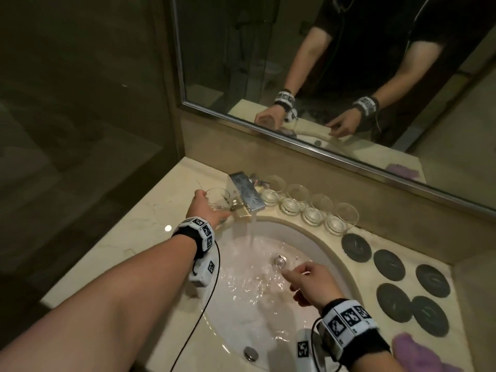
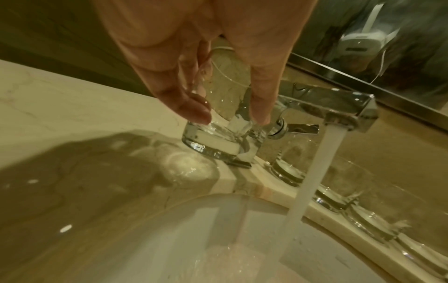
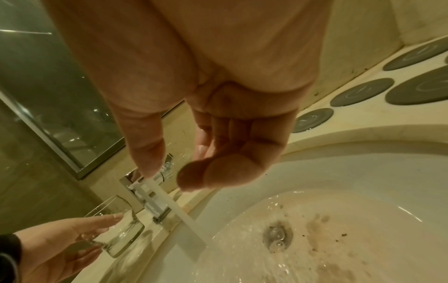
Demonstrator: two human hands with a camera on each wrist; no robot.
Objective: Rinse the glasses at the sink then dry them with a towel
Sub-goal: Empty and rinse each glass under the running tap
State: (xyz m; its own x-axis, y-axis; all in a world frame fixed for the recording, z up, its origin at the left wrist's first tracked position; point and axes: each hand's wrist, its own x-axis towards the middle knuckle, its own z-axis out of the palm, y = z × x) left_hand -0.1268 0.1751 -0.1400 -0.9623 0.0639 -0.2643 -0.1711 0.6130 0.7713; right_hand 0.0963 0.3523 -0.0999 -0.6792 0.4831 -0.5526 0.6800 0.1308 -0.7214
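My left hand (image 1: 208, 208) grips a clear tumbler (image 1: 218, 197) upright, just left of the chrome faucet (image 1: 245, 194). In the left wrist view, thumb and fingers (image 2: 260, 107) clasp the glass (image 2: 218, 141) by its sides. Its thick base sits at or just above the marble counter, and I cannot tell which. Water (image 1: 252, 229) runs from the spout into the sink (image 1: 336, 255). My right hand (image 1: 308, 281) hovers over the basin near the drain (image 1: 280, 261), fingers loosely curled and empty (image 3: 169, 174). Several more tumblers (image 1: 295, 200) stand in a row right of the faucet.
Several dark round coasters (image 1: 389, 265) lie on the counter right of the sink. A purple towel (image 1: 418, 353) lies at the near right corner. A mirror (image 1: 322, 63) rises behind the counter. A glass wall stands to the left. Wrist cables trail over the basin.
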